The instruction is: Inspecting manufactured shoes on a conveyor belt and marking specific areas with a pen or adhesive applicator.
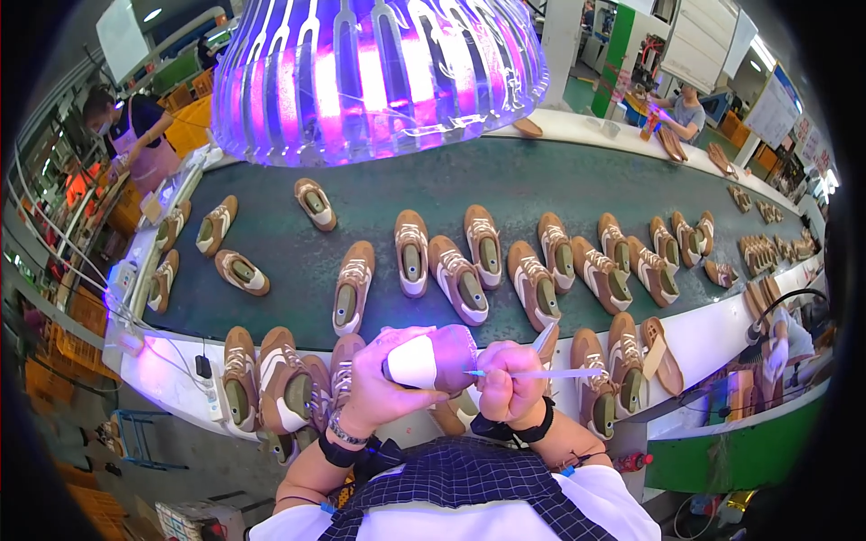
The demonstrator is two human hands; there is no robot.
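My left hand [372, 389] is closed around a brown shoe [451, 353] with a white patch, held tilted above the near ledge. In my right hand [512, 386] a thin, pale pen-like stick [573, 372] is pinched between the fingers. Its bluish tip is at the shoe's brown surface; whether it touches I cannot tell. A purple glow from the lamp falls on the shoe and fingers. Close by on the left stand brown-and-white sneakers [281, 365], and more sneakers [591, 374] stand to the right.
A large glowing lamp [379, 86] hangs over the far side. The green conveyor belt [559, 171] carries several sneakers. A shoe [667, 370] with a tan card lies on the right ledge, near a black bent lamp arm [794, 293]. Co-workers [144, 135] are beyond the belt.
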